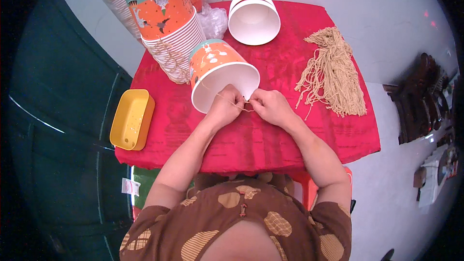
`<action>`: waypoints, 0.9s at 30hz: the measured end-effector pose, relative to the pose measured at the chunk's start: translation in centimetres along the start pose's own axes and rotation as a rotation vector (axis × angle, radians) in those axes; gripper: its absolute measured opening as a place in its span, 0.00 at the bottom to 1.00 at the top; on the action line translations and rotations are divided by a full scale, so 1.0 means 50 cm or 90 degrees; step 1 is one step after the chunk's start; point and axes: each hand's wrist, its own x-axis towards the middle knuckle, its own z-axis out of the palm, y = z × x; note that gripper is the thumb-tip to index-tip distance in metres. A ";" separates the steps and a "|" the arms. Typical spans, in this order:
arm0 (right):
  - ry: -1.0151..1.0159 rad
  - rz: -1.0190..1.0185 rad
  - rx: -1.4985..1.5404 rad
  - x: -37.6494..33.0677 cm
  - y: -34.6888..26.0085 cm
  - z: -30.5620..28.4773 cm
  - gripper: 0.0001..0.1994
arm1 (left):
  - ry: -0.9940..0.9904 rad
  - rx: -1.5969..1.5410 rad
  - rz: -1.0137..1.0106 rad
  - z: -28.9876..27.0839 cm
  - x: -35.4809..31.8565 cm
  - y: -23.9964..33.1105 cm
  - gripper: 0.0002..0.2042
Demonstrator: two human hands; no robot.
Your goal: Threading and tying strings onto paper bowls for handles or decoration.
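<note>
A paper bucket (223, 80), orange and teal outside and white inside, lies on its side with its mouth toward me. At the lower right of its rim, my left hand (225, 107) pinches a thin tan string (244, 110). Close beside it, my right hand (271, 106) is closed in a pinch on the same string by the rim. The string also runs across the bucket's mouth behind my left fingers. Exactly how it passes at the fingertips is too small to make out.
Stacked paper buckets (166, 38) with strings hanging on them stand at the back left, beside crumpled clear plastic (212, 21). More white buckets (254, 21) lie at the back. A bundle of tan strings (333, 75) is on the right, a yellow tray (130, 121) at the left edge.
</note>
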 end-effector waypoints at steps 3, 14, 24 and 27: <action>0.020 -0.023 -0.050 -0.002 0.006 -0.001 0.07 | 0.001 0.029 0.019 -0.001 0.002 -0.002 0.04; -0.038 -0.009 -0.089 -0.002 -0.002 -0.013 0.07 | 0.000 0.047 0.017 -0.006 0.001 0.005 0.04; -0.040 0.007 -0.090 -0.007 0.001 -0.007 0.09 | 0.012 0.080 0.003 0.003 0.003 0.006 0.04; -0.055 0.018 -0.067 -0.006 -0.001 -0.013 0.08 | 0.012 0.069 -0.010 0.000 0.004 0.024 0.05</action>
